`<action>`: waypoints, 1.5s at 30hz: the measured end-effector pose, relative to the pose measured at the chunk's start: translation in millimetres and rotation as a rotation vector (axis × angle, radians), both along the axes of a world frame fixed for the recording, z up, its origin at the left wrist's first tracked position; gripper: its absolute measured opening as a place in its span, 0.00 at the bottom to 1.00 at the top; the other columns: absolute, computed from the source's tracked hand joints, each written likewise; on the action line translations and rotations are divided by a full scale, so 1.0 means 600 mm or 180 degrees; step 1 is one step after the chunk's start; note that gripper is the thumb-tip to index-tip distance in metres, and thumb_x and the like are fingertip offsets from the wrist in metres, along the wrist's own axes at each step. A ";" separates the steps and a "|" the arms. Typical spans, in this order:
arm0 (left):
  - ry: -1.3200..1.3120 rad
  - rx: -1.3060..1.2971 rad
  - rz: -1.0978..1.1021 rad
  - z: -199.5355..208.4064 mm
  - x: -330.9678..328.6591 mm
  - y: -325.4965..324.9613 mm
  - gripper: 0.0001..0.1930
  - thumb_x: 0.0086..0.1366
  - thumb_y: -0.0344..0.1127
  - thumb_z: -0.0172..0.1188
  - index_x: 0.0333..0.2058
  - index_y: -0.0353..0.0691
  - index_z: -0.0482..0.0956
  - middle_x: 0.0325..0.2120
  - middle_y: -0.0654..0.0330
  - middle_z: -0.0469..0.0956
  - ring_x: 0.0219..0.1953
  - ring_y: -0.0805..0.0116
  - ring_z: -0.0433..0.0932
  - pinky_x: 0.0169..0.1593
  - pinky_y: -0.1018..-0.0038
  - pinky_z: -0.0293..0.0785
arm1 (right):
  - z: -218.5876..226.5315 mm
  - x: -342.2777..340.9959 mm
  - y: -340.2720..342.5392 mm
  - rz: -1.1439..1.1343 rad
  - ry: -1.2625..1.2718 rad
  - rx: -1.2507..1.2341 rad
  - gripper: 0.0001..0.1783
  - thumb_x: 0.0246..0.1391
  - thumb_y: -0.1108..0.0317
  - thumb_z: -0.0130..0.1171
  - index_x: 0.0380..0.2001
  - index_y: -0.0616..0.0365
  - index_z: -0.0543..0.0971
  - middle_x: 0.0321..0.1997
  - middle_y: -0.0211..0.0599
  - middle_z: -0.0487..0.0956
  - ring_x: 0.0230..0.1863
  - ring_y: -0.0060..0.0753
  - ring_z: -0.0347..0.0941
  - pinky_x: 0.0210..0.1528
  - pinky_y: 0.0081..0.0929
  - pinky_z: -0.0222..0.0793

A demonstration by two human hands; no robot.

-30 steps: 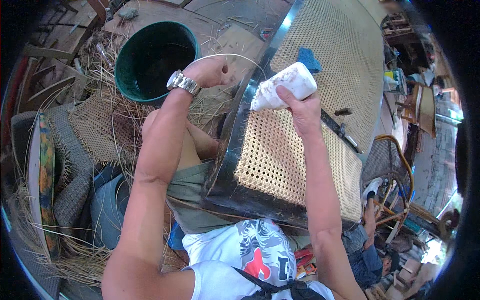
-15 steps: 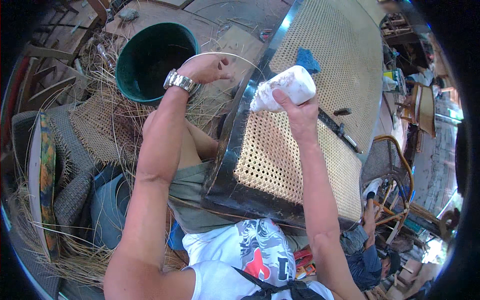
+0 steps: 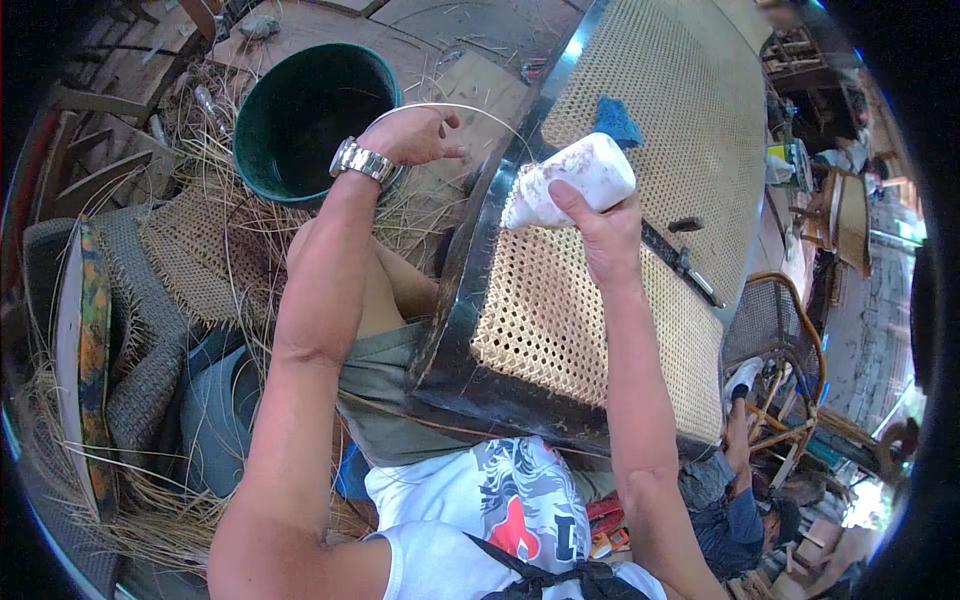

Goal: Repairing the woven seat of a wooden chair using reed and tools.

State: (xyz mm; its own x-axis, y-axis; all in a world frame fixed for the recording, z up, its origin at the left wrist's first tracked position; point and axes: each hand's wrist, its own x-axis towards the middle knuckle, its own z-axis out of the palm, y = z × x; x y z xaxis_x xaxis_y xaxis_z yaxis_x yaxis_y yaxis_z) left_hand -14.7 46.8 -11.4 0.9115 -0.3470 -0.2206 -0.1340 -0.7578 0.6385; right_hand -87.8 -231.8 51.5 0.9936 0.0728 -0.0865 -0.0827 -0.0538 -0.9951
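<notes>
My right hand [image 3: 608, 232] grips a white plastic bottle [image 3: 590, 170], smudged with brown. The bottle lies tilted, its narrower end pointing left and down toward the edge where the woven cane panel [image 3: 545, 310] meets the dark wooden frame [image 3: 470, 250]. Its tip is hard to make out. Off to the left of the frame, my left hand [image 3: 422, 135] is raised with its fingers apart. A thin pale cane strand [image 3: 470, 108] arcs over that hand and runs toward the bottle's end; whether the fingers touch it is unclear.
Farther along the panel lie a blue cloth [image 3: 618, 122], a dark-handled tool [image 3: 682, 262] and a small dark piece [image 3: 686, 225]. A green bucket [image 3: 255, 150] stands at left amid loose cane strands. At right are a wicker chair [image 3: 765, 320] and another person [image 3: 735, 520].
The bottle and my right hand have shifted very slightly right and down. My left hand stays almost where it was.
</notes>
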 end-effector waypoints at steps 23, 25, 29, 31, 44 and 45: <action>-0.0183 0.0007 -0.0064 -0.005 -0.002 -0.006 0.30 0.60 0.52 0.69 0.53 0.36 0.76 0.41 0.48 0.84 0.42 0.54 0.83 0.46 0.63 0.78 | 0.017 -0.012 0.001 -0.0009 0.0080 0.0096 0.37 0.46 0.68 0.79 0.56 0.63 0.70 0.50 0.41 0.80 0.50 0.33 0.80 0.55 0.34 0.78; -0.0192 0.0019 -0.0072 -0.006 -0.002 -0.007 0.30 0.60 0.52 0.69 0.52 0.36 0.76 0.41 0.47 0.84 0.42 0.54 0.83 0.46 0.63 0.78 | 0.019 -0.012 0.004 -0.0016 0.0066 0.0033 0.38 0.46 0.67 0.79 0.57 0.63 0.70 0.51 0.41 0.80 0.50 0.33 0.80 0.55 0.34 0.78; -0.0263 -0.0046 -0.0115 -0.006 -0.001 -0.009 0.30 0.59 0.52 0.70 0.52 0.35 0.77 0.40 0.47 0.84 0.42 0.54 0.83 0.46 0.63 0.78 | 0.024 -0.009 0.010 0.0042 -0.0012 -0.0118 0.41 0.45 0.66 0.80 0.58 0.64 0.68 0.51 0.42 0.80 0.50 0.33 0.80 0.55 0.33 0.78; -0.0247 -0.0007 -0.0124 -0.006 -0.001 -0.012 0.30 0.59 0.51 0.70 0.52 0.35 0.77 0.41 0.48 0.84 0.41 0.54 0.83 0.45 0.63 0.78 | 0.024 -0.007 0.013 0.0051 -0.0053 -0.0239 0.42 0.45 0.66 0.80 0.59 0.64 0.67 0.51 0.42 0.80 0.50 0.33 0.80 0.55 0.33 0.78; -0.0151 -0.0044 -0.0101 -0.001 -0.004 -0.014 0.29 0.59 0.49 0.71 0.52 0.35 0.77 0.42 0.46 0.83 0.44 0.54 0.83 0.47 0.63 0.78 | 0.031 -0.015 0.004 0.0121 0.0142 0.0044 0.38 0.45 0.68 0.79 0.58 0.63 0.70 0.50 0.42 0.81 0.51 0.35 0.80 0.55 0.35 0.78; -0.0150 -0.0042 -0.0101 -0.001 -0.004 -0.015 0.29 0.59 0.49 0.71 0.52 0.35 0.77 0.42 0.46 0.83 0.44 0.54 0.83 0.47 0.63 0.78 | 0.031 -0.016 0.005 0.0124 0.0102 0.0052 0.38 0.45 0.68 0.79 0.58 0.63 0.70 0.50 0.42 0.81 0.51 0.35 0.80 0.55 0.35 0.78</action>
State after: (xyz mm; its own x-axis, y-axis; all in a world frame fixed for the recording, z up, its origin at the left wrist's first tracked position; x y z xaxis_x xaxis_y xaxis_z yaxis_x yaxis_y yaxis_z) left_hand -17.1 38.1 -11.9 0.9093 -0.3785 -0.1729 -0.1880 -0.7443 0.6408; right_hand -97.2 -228.8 70.4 0.9867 0.1131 -0.1169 -0.1128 -0.0415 -0.9927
